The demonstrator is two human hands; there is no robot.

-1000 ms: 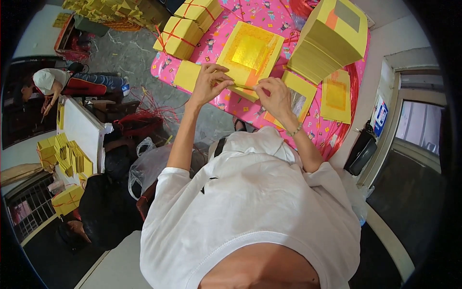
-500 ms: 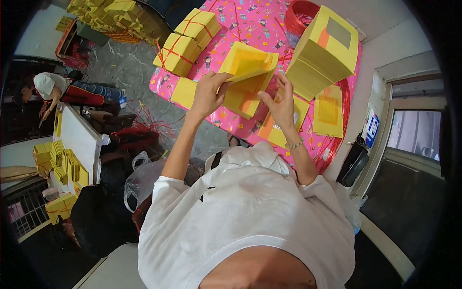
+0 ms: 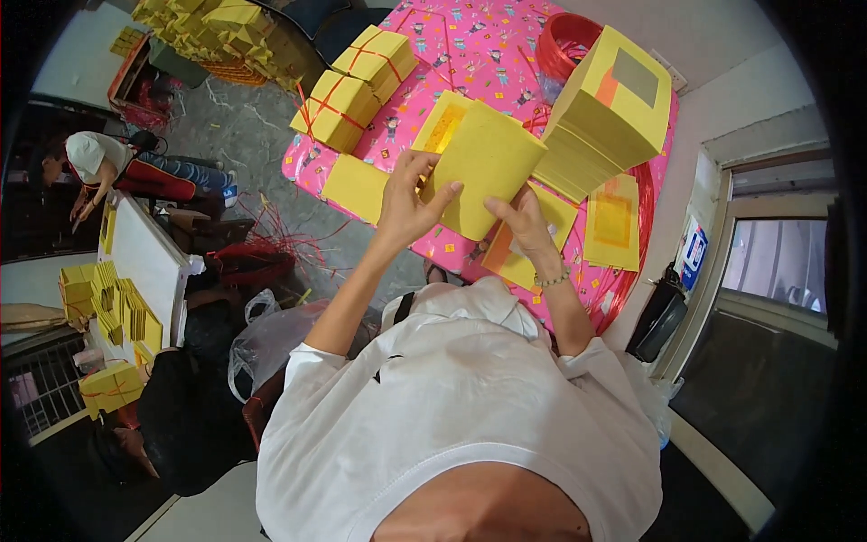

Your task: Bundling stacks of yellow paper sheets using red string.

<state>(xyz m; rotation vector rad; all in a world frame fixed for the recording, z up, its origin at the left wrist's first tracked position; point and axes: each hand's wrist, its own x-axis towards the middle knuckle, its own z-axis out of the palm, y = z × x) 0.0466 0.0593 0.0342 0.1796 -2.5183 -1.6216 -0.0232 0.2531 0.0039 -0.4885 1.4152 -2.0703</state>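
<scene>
A curved wad of yellow paper (image 3: 490,167) is held up over the table, its plain side showing. At its left edge my left hand (image 3: 408,200) grips it with the thumb in front; at its lower right my right hand (image 3: 529,226) presses it with the thumb, fingers hidden behind. Partly covered behind the wad is more yellow paper with an orange print (image 3: 440,122). Near my right wrist lies another yellow sheet (image 3: 558,206), and left of my left hand a plain yellow piece (image 3: 354,187).
Tied yellow bundles (image 3: 339,108) stand at the table's far left. A tall yellow paper stack (image 3: 591,135) and a red coil of strapping (image 3: 564,41) are at the right on the pink tablecloth (image 3: 479,45). Another person (image 3: 99,163) bends at a white table (image 3: 149,244) on the left.
The paper was lifted and folded at its edge; now the wad is turned with its plain face up. My right hand, formerly open beside it, has closed on it.
</scene>
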